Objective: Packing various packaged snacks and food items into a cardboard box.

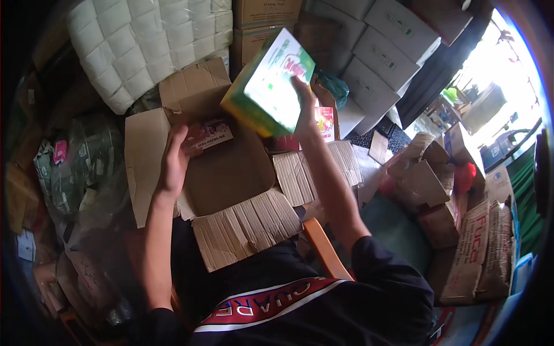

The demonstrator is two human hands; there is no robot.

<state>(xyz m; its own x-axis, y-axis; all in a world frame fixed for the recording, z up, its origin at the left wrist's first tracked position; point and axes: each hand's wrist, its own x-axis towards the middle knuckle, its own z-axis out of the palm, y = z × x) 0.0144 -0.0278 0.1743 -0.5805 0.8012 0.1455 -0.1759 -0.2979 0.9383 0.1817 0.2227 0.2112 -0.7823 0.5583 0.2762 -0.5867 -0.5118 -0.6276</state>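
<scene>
An open cardboard carton (233,173) lies before me with its flaps folded outward. Inside, near its far left corner, is a dark red printed box (210,136). My right hand (306,106) grips a green, white and yellow printed box (281,82), tilted above the carton's far right side, with the thumb on its bright face. My left hand (174,162) is at the carton's left side, fingers apart, beside the red box; whether the fingertips touch that box I cannot tell. A red and white printed box (324,123) stands beyond my right wrist, partly hidden.
White cartons (372,65) are stacked at the back right, brown cartons (264,17) at the back. A quilted white bundle (151,43) leans at the back left. Clear plastic bags (86,168) lie at left, flattened cartons (480,251) at right. An orange chair arm (326,248) is close by.
</scene>
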